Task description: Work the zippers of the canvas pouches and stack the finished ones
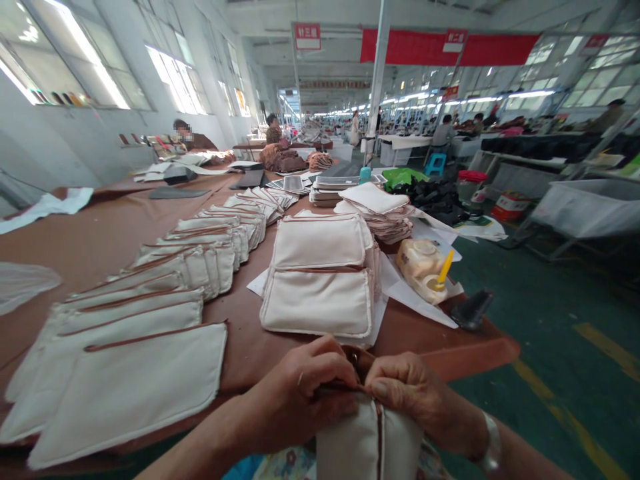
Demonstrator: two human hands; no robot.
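Low in the head view, a cream fabric pouch (pixel 347 443) with a brown strip down its middle is held upright between my hands. My left hand (pixel 313 380) pinches its brown top edge, fingers curled over. Close beside it, my right hand (pixel 417 393) grips the same edge, thumb pressed on top. A small metal piece (pixel 355 358) shows on the brown part between them. Just beyond my hands lies a stack of cream pouches (pixel 320 303). To the left, rows of overlapping cream pouches with brown edging (pixel 145 373) spread across the brown-covered table (pixel 245 353).
A glue container (pixel 420 267) with a yellow-handled tool (pixel 447 268) stands right of the stack. Near the table's right corner sits a dark object (pixel 473 309). More cream pieces (pixel 375 200) are piled behind. A white bin (pixel 590 203) stands on the floor at right; people work farther back.
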